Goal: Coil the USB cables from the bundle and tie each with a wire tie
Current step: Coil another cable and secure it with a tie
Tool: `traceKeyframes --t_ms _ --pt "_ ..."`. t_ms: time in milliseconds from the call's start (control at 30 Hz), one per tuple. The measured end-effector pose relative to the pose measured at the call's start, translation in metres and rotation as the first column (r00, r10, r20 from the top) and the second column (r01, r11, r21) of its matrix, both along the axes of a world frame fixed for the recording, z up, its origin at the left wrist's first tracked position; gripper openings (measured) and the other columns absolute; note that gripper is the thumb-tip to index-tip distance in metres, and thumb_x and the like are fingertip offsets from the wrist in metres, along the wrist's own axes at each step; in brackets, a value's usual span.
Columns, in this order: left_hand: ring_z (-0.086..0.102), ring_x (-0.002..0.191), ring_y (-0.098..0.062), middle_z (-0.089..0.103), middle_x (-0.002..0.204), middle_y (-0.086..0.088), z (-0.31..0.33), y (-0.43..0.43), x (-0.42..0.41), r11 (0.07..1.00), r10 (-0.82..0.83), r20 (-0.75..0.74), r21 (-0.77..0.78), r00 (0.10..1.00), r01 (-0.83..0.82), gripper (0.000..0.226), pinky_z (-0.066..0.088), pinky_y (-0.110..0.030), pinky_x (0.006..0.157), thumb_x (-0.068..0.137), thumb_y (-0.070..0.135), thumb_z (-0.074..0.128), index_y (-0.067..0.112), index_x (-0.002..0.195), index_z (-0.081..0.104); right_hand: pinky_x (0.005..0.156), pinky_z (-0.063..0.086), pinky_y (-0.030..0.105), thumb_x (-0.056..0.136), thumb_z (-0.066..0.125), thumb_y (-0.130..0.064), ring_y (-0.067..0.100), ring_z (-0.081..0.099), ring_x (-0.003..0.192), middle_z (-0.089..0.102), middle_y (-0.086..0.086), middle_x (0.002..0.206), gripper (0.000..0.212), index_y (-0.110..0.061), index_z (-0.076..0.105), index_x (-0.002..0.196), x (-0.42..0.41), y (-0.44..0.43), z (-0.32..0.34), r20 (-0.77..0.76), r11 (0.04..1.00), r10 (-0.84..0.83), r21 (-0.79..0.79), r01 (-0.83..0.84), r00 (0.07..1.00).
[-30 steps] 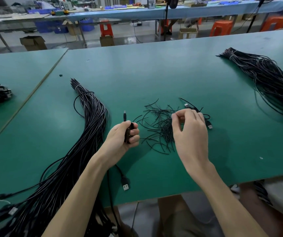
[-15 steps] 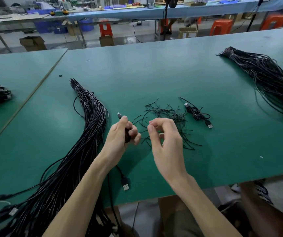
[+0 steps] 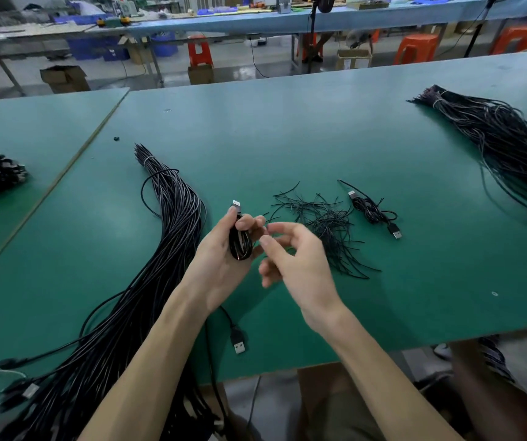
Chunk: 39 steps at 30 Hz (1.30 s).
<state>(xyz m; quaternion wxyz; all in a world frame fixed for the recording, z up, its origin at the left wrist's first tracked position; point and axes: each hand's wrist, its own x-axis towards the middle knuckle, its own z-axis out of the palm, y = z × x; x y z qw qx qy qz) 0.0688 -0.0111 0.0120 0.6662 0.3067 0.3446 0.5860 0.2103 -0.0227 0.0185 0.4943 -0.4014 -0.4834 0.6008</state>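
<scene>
— Where was the cable (image 3: 240, 246)?
— Coiled in the left hand (image 3: 219, 268), fingers clenched round it, with its plug (image 3: 236, 205) sticking out at the far end.
— And the right hand (image 3: 298, 272)?
— Just right of the coil, fingers curled. It was blurred, so I couldn't tell whether it pinched anything.
— The rest?
— The bundle (image 3: 173, 224) lay left on the green table (image 3: 287, 138), the loose ties (image 3: 322, 222) right.
</scene>
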Motion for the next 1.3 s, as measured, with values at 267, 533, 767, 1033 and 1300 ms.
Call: traceKeyframes --t_ms 267,533,767,1033,1300 --pt "0.053 0.086 -0.024 0.055 0.083 0.001 -0.007 0.001 0.008 0.998 0.059 -0.138 0.018 0.989 -0.057 0.037 0.039 -0.041 0.091 0.106 0.036 0.046 0.017 0.077 0.06 0.071 0.049 0.013 0.1 0.067 -0.024 0.002 0.066 0.08 0.073 -0.006 0.096 0.015 -0.017 0.073 0.112 -0.007 0.0 -0.011 0.29 0.996 -0.058 0.082 0.035 0.955" --pt "0.06 0.088 -0.017 0.061 0.091 -0.003 -0.011 -0.002 0.01 0.999 0.051 -0.28 0.001 0.959 -0.053 0.034 0.052 -0.03 0.086 0.108 0.035 0.046 0.014 0.086 0.061 0.076 0.045 0.025 0.105 0.059 -0.029 0.017 0.058 0.088 0.057 0.0 0.096 0.017 -0.018 0.07 0.112 -0.01 -0.005 -0.015 0.635 0.966 -0.085 0.242 -0.093 0.768" --pt "0.059 0.097 -0.015 0.064 0.101 0.002 -0.015 -0.006 0.01 1.0 -0.013 -0.32 -0.018 0.947 0.007 0.034 0.051 -0.029 0.088 0.107 0.041 0.05 0.02 0.084 0.062 0.068 0.038 0.041 0.111 0.034 -0.037 0.038 0.064 0.091 0.052 0.007 0.113 0.034 -0.009 0.051 0.121 -0.016 -0.01 -0.013 0.902 0.935 -0.151 0.263 -0.236 0.405" --pt "0.066 0.087 -0.01 0.069 0.091 0.003 -0.017 -0.005 0.012 0.996 -0.086 -0.454 -0.051 0.887 0.07 0.034 0.056 -0.024 0.076 0.095 0.055 0.055 0.031 0.081 0.075 0.065 0.034 0.038 0.107 0.043 -0.015 0.034 0.066 0.087 0.052 0.008 0.116 0.016 -0.009 0.043 0.122 -0.013 -0.01 -0.018 0.951 0.92 -0.169 0.247 -0.305 0.259" --pt "0.066 0.087 -0.01 0.07 0.088 0.005 -0.021 -0.003 0.014 0.996 -0.094 -0.447 -0.053 0.89 0.078 0.033 0.056 -0.024 0.081 0.096 0.048 0.054 0.031 0.077 0.074 0.07 0.037 0.041 0.109 0.036 -0.022 0.04 0.063 0.095 0.052 0.013 0.117 0.022 -0.006 0.041 0.124 -0.001 -0.004 -0.013 0.96 0.894 -0.025 0.147 -0.423 0.28"
